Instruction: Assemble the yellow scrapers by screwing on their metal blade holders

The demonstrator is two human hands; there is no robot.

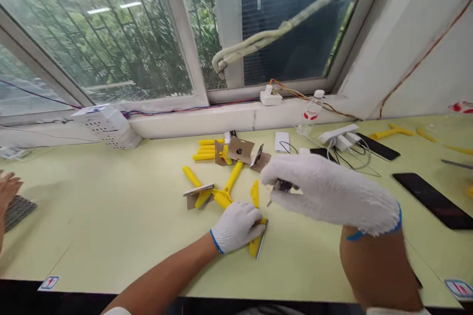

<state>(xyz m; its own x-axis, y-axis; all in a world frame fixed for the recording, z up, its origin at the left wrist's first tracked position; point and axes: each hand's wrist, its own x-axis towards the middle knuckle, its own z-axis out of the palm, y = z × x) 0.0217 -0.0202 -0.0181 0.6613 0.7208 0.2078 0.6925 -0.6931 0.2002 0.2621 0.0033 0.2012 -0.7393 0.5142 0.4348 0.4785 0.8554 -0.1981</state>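
Observation:
My left hand, in a white knit glove, presses a yellow scraper head with a metal blade edge against the table. Above it hovers my right hand, also gloved, its fingers pinching a small dark tool with a thin metal tip; the fingers hide most of this tool. Just beyond the scraper head lies a loose yellow plastic piece. A yellow scraper handle rests beyond my left hand, beside another yellow scraper with a metal blade edge and brown card.
Several yellow handles and brown cardboard pieces lie farther back. A power strip, a bottle and a black phone are to the right. Another person's hand is at the far left.

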